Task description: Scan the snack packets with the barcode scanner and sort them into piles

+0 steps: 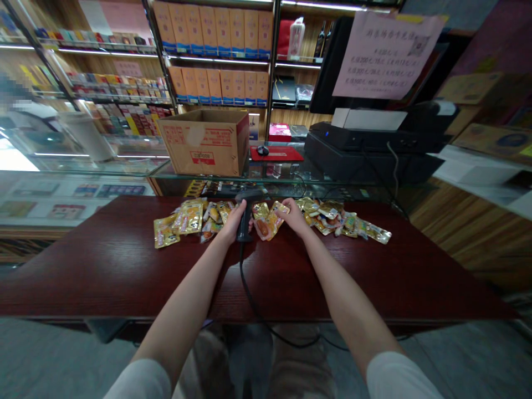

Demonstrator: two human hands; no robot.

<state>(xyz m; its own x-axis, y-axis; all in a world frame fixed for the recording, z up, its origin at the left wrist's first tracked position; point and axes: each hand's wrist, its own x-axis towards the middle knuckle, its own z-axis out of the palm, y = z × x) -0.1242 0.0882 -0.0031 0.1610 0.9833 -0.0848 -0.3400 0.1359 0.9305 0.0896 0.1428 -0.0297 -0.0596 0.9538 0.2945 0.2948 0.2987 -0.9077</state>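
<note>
My left hand [234, 223] is wrapped round the handle of a black barcode scanner [245, 219], held upright over the dark wooden table. Its cable runs down across the table edge. With my right hand [293, 217] I pinch the edge of a gold snack packet [272, 220], just right of the scanner. Another gold packet lies against it and partly overlaps it. Left of the scanner is a pile of gold snack packets [189, 217]. To the right of my right hand a second pile of packets [332, 216] spreads along the table.
A cardboard box [203, 144] stands on the glass counter [278, 174] behind the table [103, 266]. Right of it are a mouse [262, 150] on a red mat and a black monitor [328, 66] with a pink notice. Shelves of boxed goods line the back; a person is at far left.
</note>
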